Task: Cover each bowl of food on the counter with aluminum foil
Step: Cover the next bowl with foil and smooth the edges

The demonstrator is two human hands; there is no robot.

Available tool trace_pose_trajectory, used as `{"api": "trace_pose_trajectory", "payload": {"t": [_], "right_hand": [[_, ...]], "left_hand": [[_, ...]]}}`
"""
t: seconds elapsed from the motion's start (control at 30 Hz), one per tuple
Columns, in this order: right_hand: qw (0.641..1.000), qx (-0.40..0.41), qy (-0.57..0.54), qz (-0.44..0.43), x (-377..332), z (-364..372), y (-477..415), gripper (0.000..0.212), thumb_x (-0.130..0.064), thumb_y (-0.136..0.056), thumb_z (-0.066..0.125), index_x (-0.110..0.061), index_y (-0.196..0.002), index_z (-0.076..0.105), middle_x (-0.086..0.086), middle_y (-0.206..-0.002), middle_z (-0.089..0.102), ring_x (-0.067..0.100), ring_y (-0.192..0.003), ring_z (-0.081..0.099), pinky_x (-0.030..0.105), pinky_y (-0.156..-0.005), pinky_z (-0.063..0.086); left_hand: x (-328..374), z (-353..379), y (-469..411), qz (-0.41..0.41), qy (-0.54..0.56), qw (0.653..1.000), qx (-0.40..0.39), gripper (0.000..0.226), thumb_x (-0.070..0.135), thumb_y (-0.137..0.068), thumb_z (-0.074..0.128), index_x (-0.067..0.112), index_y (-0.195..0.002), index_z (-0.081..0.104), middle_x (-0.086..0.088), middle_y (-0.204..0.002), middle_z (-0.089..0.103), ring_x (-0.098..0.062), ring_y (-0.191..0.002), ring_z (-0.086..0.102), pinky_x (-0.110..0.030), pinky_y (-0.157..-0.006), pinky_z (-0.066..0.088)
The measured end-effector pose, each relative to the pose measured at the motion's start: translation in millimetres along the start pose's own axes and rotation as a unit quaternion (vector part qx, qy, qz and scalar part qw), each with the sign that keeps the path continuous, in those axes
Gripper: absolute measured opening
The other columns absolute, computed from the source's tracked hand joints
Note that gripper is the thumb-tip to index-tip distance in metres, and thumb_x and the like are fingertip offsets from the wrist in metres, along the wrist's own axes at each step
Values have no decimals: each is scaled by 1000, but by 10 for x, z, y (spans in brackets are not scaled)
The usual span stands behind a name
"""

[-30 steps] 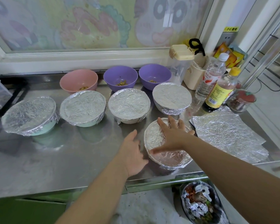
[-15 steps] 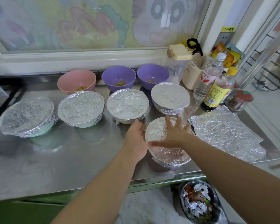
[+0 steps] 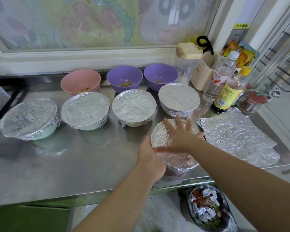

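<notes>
A foil-covered bowl (image 3: 177, 160) stands near the counter's front edge. My right hand (image 3: 179, 137) lies flat on its foil top with fingers spread. My left hand (image 3: 149, 158) presses against the bowl's left side; its fingers are hidden behind the bowl. Several other foil-covered bowls (image 3: 85, 110) stand in a row behind. At the back stand a pink bowl (image 3: 80, 82) and two purple bowls (image 3: 124, 79) (image 3: 160, 77), uncovered, each with a little food. Loose foil sheets (image 3: 236, 136) lie to the right.
Two bottles (image 3: 228, 91), a jar with a red lid (image 3: 251, 102) and a beige container (image 3: 203, 75) crowd the back right of the steel counter (image 3: 74, 164). A bin holding foil scraps (image 3: 208, 210) sits on the floor below the front edge.
My left hand moved from the open counter to the near bowl's left side and now presses against it. My right hand stayed flat on the foil.
</notes>
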State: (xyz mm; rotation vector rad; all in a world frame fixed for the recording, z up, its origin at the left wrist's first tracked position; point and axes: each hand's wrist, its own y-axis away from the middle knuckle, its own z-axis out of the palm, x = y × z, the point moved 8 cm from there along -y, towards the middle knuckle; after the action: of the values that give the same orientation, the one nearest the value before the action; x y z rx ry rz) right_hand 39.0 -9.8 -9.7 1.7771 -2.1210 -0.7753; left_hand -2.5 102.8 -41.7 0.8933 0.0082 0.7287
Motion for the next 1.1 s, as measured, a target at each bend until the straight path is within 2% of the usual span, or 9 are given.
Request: {"api": "trace_pose_trajectory", "payload": {"t": [0.33,0.43,0.53,0.7,0.8,0.87,0.97,1.03,1.1], "right_hand": [[1000,18,1,25,-21,-13,3,133,-101,-54,50,-49,-153,-22,-2,-164,-31,43,-148,-30,88,-102,4],[999,17,-11,32,-24,6,9,138,-103,-49,49,-48,-153,-22,-2,-165,-30,44,-148,-28,88,-102,4],[999,1,-27,47,11,37,-49,152,-109,-25,30,-47,-152,-26,3,-165,-30,49,-147,-25,84,-108,7],[999,-3,9,51,108,-14,-127,145,-111,-40,24,-36,-156,-23,12,-167,-19,49,-151,-12,71,-117,13],[999,15,34,37,111,-15,-173,164,-112,-13,2,-35,-157,-19,12,-168,-12,44,-153,-9,72,-115,16],[998,26,33,37,125,2,-195,167,-111,-9,0,-36,-157,-16,12,-168,-9,45,-153,-7,72,-114,19],[998,38,29,36,123,4,-185,166,-112,-11,1,-36,-157,-16,12,-168,-9,44,-153,-7,71,-114,19],[999,41,13,29,142,-9,-176,161,-113,-17,7,-37,-158,-15,11,-169,-9,44,-153,-8,71,-116,16],[999,44,-20,19,176,-39,-151,150,-112,-32,17,-37,-159,-12,11,-169,-7,46,-153,-8,67,-120,10]], "left_hand": [[76,-74,-118,24,-18,999,20,60,51,-80,53,25,-133,61,-8,-139,59,-28,-134,49,-47,-119,25],[130,-80,-27,35,4,999,15,61,53,-93,48,10,-137,55,-17,-137,59,-32,-135,49,-48,-120,25],[156,-46,171,70,55,995,35,52,46,-102,43,5,-130,57,-21,-122,67,-37,-116,62,-52,-104,44],[-103,90,390,80,-19,996,29,37,26,-108,34,15,-110,70,-14,-100,76,-29,-86,75,-38,-64,58],[-66,127,412,122,-28,991,36,35,16,-108,33,4,-126,62,-12,-85,73,-24,-71,70,-24,-56,57],[-58,123,410,113,-3,992,57,44,28,-108,32,1,-133,57,-10,-85,69,-22,-72,63,-24,-59,50],[-86,142,402,104,11,994,42,40,24,-106,34,9,-109,70,-17,-96,75,-29,-84,72,-35,-67,54],[-52,115,420,118,-10,991,69,34,13,-106,37,9,-104,70,-19,-99,75,-30,-83,73,-37,-65,59],[-33,77,337,97,-27,992,76,31,24,-105,42,11,-111,70,-21,-109,72,-35,-94,71,-41,-68,60]]}}
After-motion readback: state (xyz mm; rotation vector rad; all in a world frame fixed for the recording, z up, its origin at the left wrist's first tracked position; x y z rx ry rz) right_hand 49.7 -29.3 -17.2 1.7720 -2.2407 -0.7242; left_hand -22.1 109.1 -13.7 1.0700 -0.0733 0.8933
